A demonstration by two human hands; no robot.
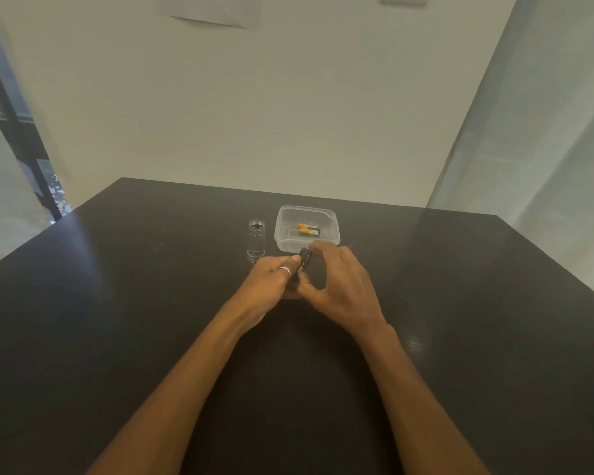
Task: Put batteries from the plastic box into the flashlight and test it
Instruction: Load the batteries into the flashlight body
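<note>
The head view was trained on a dark table [151,303], over which both hands were brought together just in front of the plastic box [288,242]. A small black part [305,260], taken to be the flashlight's battery holder or body, was gripped in the left hand [271,281], a ring [285,270] being worn on one finger. The right hand [340,286] was curled over the far end of that part, fingertips laid against it; whether anything else was pinched there could not be told. A cylindrical flashlight section [256,237] was stood upright just left of the box, apart from both hands. Two batteries [308,229] were lying in the box, touching each other, not yet taken.

The step in hand was judged to be loading: a cell seated in the black part, or the part readied for one. For the next move, a battery would have to be lifted from the box, its polarity matched, and the upright section joined afterwards before any test.
</note>
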